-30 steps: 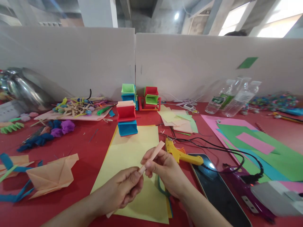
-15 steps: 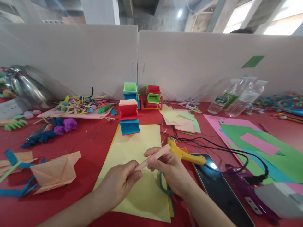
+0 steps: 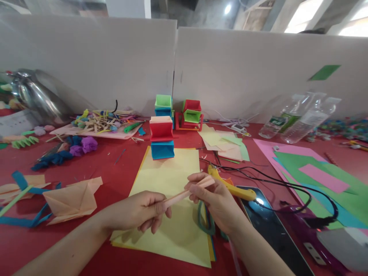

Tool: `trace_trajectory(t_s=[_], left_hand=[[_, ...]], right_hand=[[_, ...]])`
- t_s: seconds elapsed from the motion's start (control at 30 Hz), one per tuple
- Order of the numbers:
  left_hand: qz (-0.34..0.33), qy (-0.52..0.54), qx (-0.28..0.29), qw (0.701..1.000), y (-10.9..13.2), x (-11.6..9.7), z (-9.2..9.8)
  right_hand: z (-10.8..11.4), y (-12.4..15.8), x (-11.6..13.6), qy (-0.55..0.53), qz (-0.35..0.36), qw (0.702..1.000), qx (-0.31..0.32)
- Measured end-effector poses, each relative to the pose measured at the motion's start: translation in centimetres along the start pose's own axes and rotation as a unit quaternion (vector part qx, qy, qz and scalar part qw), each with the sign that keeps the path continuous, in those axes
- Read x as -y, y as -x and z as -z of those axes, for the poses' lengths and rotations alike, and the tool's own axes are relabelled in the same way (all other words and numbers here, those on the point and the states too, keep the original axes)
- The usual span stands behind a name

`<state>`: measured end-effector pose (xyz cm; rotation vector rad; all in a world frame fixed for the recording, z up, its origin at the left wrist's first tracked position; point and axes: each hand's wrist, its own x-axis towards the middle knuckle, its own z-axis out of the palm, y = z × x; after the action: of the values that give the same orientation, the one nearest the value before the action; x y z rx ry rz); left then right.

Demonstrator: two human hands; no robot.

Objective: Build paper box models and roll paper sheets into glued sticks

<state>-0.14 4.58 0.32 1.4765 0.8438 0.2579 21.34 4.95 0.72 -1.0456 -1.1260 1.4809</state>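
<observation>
A narrow folded strip of peach paper [image 3: 178, 197] slants up to the right between my two hands. My left hand [image 3: 148, 211] pinches its lower end between thumb and fingers. Around the upper end, my right hand [image 3: 211, 193] has its thumb on top and its fingers behind. Yellow paper sheets [image 3: 169, 241] lie under both hands. On their far edge stands a stack of folded paper boxes [image 3: 161, 132], blue below and red above. Scissors with green handles [image 3: 206, 224] lie beneath my right wrist, partly hidden.
To the right are a yellow glue gun [image 3: 232, 188], a dark phone [image 3: 276, 230] and a purple power strip [image 3: 301, 230] with black cables. Folded peach paper [image 3: 71, 199] sits left. Plastic bottles [image 3: 304, 119] and a metal kettle [image 3: 40, 96] stand at the back.
My left hand has turned, its fingers now showing below the strip, and more of the strip is exposed between the hands. The whole view has shifted slightly.
</observation>
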Motion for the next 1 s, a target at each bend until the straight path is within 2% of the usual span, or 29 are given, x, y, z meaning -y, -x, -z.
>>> trace_trajectory(t_s=[0.13, 0.27, 0.37, 0.5, 0.63, 0.67, 0.77, 0.87, 1.0], left_hand=[[0.018, -0.058, -0.002, 0.998, 0.2, 0.0, 0.9], [0.03, -0.145, 0.001, 0.989, 0.4, -0.1, 1.5], [0.026, -0.246, -0.018, 0.969, 0.6, -0.2, 1.5], [-0.003, -0.408, -0.123, 0.905, 0.7, -0.4, 0.7], [-0.039, -0.552, -0.242, 0.797, 0.7, 0.2, -1.9], [-0.048, -0.583, -0.257, 0.769, 0.7, 0.5, -2.6], [-0.089, -0.645, -0.227, 0.724, 0.5, 1.3, -4.2], [-0.071, -0.673, -0.208, 0.706, 0.0, 1.8, -4.4], [-0.06, -0.665, -0.19, 0.72, -0.5, 1.9, -3.5]], right_hand=[[0.6, -0.2, 0.5, 0.1, 0.009, 0.995, -0.014], [0.8, 0.0, 0.8, 0.283, 0.009, 0.958, 0.045], [0.7, 0.1, 0.5, 0.362, 0.014, 0.928, 0.089], [0.8, -0.1, 0.0, 0.441, 0.057, 0.888, 0.119], [0.5, 0.0, -0.3, 0.508, 0.097, 0.845, 0.135], [0.4, 0.0, -0.3, 0.522, 0.104, 0.835, 0.135], [0.0, 0.1, -0.5, 0.547, 0.117, 0.817, 0.14], [-0.2, 0.1, -0.6, 0.55, 0.118, 0.814, 0.147], [-0.3, 0.2, -0.7, 0.561, 0.125, 0.804, 0.155]])
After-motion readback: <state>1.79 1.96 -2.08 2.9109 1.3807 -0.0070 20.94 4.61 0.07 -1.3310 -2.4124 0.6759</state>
